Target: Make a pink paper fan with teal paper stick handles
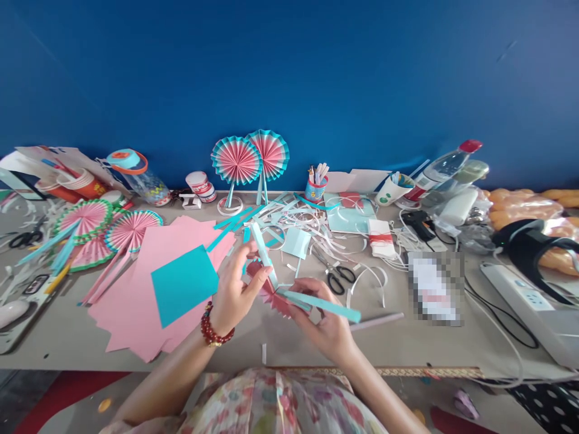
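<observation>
Both hands hold a folded pink paper fan (271, 293) with two teal paper strips (325, 305) attached, just above the table's front middle. My left hand (235, 292), with a red bead bracelet on the wrist, pinches the fan's left side and one upright strip. My right hand (323, 322) grips the fan's right side and the strip that sticks out to the right. Left of the hands, a teal paper square (183, 283) lies on a pile of pink paper sheets (136, 313).
Two finished fans on stands (248, 160) rise at the back. More fans (94, 229) lie at left. Scissors (339, 277), paper scraps (312, 226), a pencil cup (315, 188), a glue gun (418, 224), bottles (446, 166), a power strip (529, 301) and cables crowd the right.
</observation>
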The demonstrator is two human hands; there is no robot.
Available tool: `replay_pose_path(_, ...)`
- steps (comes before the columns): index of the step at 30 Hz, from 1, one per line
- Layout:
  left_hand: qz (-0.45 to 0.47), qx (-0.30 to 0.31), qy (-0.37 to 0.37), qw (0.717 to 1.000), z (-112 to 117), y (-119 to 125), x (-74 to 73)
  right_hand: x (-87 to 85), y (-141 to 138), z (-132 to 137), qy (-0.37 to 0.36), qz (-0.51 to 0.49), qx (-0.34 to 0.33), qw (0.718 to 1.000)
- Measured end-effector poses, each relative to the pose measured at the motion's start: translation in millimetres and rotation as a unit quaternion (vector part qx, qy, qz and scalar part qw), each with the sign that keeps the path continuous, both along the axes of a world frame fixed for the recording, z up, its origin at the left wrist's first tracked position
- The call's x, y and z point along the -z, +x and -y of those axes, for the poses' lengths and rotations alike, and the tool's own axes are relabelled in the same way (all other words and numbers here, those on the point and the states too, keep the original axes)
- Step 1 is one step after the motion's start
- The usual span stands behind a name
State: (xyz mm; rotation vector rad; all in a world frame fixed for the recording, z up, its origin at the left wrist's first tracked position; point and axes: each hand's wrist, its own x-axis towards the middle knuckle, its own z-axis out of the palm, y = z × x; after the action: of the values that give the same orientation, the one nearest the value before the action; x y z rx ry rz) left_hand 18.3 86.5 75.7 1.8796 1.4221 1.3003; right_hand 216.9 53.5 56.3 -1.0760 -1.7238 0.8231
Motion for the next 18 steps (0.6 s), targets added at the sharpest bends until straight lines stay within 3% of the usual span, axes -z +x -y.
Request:
replay_pose_path(4,-0.041,-0.133,0.155,0.978,4.5,-0.5,18.0,8.1,-0.7,-0.4,-0.004,0.013,0.012,1.0)
replay_pose_path(6,-0.114,-0.166,0.238,0.95,12.8,-3.7,23.9,12.9,-0.6,0.1,-0.003,0.012,0.004,1.0)
replay_pose_path(8,-0.169,-0.165,0.274,0.932,23.7,-7.3,27.1,16.8,-0.6,0.8,0.014,0.025,0.008,1.0)
replay_pose_path(12,-0.204,-0.095,0.246,0.943,41.9,-7.5,29.5,19.9,-2.2,1.9,0.043,0.069,0.024,0.996)
replay_pose_path(18,-0.169,-0.065,0.067,0.981,40.1,8.1,32.2,14.4,-8.5,2.0,0.096,0.095,0.034,0.99)
